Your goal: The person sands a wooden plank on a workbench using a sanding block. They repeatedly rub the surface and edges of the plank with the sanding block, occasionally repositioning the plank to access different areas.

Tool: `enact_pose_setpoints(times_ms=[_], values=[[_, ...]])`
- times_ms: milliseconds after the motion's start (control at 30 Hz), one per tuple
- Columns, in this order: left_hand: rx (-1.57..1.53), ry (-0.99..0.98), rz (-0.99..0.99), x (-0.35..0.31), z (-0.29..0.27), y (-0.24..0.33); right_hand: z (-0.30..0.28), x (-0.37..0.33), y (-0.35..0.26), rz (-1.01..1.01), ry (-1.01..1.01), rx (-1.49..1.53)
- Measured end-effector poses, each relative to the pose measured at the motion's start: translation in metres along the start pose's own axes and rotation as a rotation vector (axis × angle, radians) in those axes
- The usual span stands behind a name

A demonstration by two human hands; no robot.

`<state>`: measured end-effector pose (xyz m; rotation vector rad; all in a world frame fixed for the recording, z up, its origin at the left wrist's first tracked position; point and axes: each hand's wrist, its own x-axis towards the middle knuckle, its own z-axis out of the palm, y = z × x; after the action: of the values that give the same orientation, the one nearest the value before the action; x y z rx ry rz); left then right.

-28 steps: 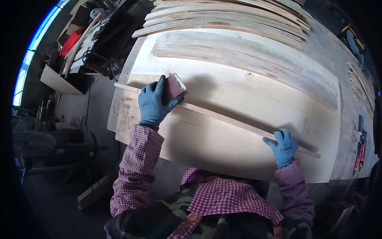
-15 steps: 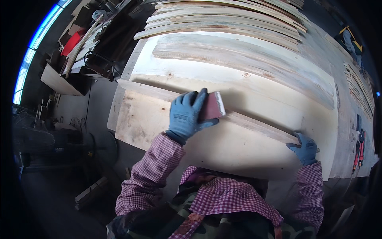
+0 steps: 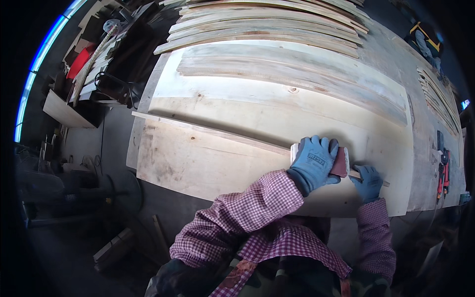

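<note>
Wooden strip slants from middle left to right of the frame; your left hand, forearm reaching rightward, curls around a maroon block; your right hand pinches the strip near its right end.

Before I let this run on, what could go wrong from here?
The left hand has the sanding block close beside the right hand, so the block could bump or scuff that glove. The thin wooden strip is steadied by the right hand only near its right end, so its left end might swing across the pale board.
</note>
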<state>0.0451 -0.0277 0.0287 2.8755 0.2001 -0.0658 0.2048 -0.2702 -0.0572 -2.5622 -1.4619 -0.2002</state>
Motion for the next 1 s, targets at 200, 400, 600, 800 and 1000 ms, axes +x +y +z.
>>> enact_pose_setpoints(times_ms=[200,400,600,800,1000], values=[[0.012,-0.336,-0.31,-0.021,-0.057,-0.106,-0.01,-0.008,-0.012,0.023,-0.008,-0.05],[0.101,-0.379,-0.601,-0.109,-0.118,-0.242,-0.011,-0.005,-0.018,0.023,-0.053,-0.048],[-0.064,-0.448,-0.179,-0.02,-0.06,-0.128,-0.016,0.0,-0.02,0.033,-0.111,-0.064],[-0.049,-0.436,0.07,0.058,-0.007,0.006,-0.009,0.004,0.003,0.026,-0.151,-0.024],[0.089,0.062,-0.182,-0.056,-0.05,-0.157,-0.02,0.011,-0.004,0.019,-0.11,0.051]])
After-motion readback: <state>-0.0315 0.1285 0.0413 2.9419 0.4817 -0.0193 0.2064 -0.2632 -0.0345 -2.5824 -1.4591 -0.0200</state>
